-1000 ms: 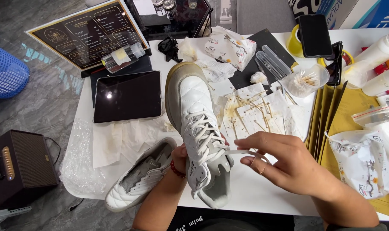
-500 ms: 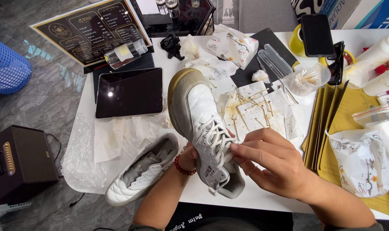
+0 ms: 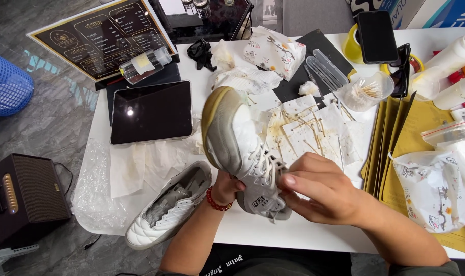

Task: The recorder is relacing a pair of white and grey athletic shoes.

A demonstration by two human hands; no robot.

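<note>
The left hand (image 3: 227, 185) is gripping a white leather lace-up shoe with a yellowed sole (image 3: 242, 148) from beneath, tilting it above the white table (image 3: 288, 232); the right hand (image 3: 322, 190) is pressing its closed fingers against the laces, a second white shoe (image 3: 166, 209) lying just beside

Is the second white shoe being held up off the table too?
No, the second shoe lies on the table; only the raised shoe is held by the left hand.
</note>
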